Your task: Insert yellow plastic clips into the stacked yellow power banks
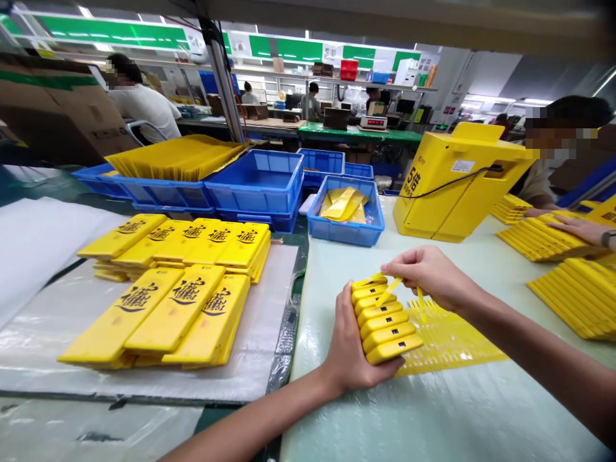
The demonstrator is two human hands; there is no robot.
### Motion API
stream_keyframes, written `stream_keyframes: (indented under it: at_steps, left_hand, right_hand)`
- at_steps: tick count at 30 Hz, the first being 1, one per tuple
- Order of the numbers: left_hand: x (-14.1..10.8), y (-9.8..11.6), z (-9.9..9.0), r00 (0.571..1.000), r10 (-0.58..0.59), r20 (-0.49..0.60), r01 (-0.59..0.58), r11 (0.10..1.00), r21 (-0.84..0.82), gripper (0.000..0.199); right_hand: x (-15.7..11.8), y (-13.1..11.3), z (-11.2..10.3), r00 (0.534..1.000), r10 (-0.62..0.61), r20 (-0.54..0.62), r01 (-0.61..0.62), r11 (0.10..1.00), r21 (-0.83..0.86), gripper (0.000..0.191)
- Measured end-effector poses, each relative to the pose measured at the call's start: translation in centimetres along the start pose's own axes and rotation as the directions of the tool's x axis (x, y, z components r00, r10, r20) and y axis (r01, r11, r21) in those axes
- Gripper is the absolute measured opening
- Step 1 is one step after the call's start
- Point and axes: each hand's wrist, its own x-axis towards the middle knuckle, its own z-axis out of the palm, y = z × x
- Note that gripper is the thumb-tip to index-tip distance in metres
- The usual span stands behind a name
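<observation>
My left hand (350,350) is wrapped round a row of several yellow slabs (385,321), held on edge with small dark ports showing on their ends. Above them, my right hand (423,273) pinches a thin yellow strip (387,292) that reaches down to the slabs' ends. Another narrow strip hangs below its fingers. A yellow sheet of strips (452,337) lies on the pale green table mat (346,423), partly behind the held slabs. To the left, stacks of yellow slabs with black characters (185,289) rest on white foam (269,321).
Behind are a blue bin (346,234) with yellow pieces, other blue bins (260,186), one bearing yellow sheets (173,157), and a large yellow box (433,192) with a cable. At right, another person's hand (580,228) touches yellow slabs (543,237). A metal post (224,83) stands behind.
</observation>
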Motion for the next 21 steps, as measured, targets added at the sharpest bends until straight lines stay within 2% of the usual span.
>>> stream_keyframes:
  at_steps: [4, 10, 16, 21]
  left_hand:
    - [0.0, 0.2, 0.0, 1.0, 0.023, -0.011, -0.023, 0.998, 0.058, 0.154]
    - [0.1, 0.2, 0.0, 0.997, 0.075, -0.021, -0.072, 0.99, 0.124, 0.156]
    - [0.0, 0.1, 0.0, 0.998, 0.059, -0.02, -0.057, 0.991, 0.122, 0.156]
    - [0.1, 0.3, -0.1, 0.999, 0.042, -0.016, -0.04, 0.993, 0.108, 0.155]
  right_hand:
    - [-0.4, -0.5, 0.6, 0.997, 0.055, -0.048, -0.055, 0.998, 0.012, 0.041]
    - [-0.8, 0.1, 0.5, 0.992, 0.042, -0.12, -0.043, 0.999, 0.001, 0.043]
    - [-0.9, -0.3, 1.2, 0.99, 0.065, -0.125, -0.065, 0.998, 0.003, 0.034]
    - [-0.7, -1.2, 1.2, 0.992, 0.02, -0.126, -0.037, 0.991, -0.129, 0.023]
